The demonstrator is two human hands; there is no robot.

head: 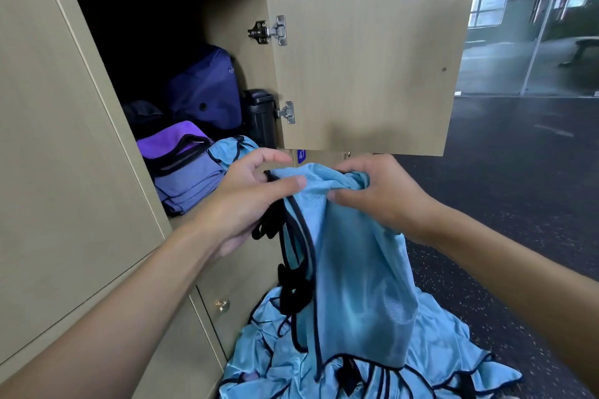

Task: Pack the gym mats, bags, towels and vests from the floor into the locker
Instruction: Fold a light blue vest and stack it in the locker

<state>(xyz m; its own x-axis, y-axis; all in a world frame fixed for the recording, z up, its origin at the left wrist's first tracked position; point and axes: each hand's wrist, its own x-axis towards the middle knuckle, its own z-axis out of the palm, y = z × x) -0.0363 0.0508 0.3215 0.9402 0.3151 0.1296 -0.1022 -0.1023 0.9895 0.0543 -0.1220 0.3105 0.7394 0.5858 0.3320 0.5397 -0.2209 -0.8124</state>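
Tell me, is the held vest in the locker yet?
Out. The left hand and right hand hold the vest before the open locker, hanging above the floor pile.

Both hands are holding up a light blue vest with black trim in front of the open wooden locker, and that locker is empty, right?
Not empty. The head view shows the open wooden locker already holding a dark purple fabric bag and a purple-and-lilac bag. The rest stands: the left hand and right hand grip the light blue black-trimmed vest in front of it.
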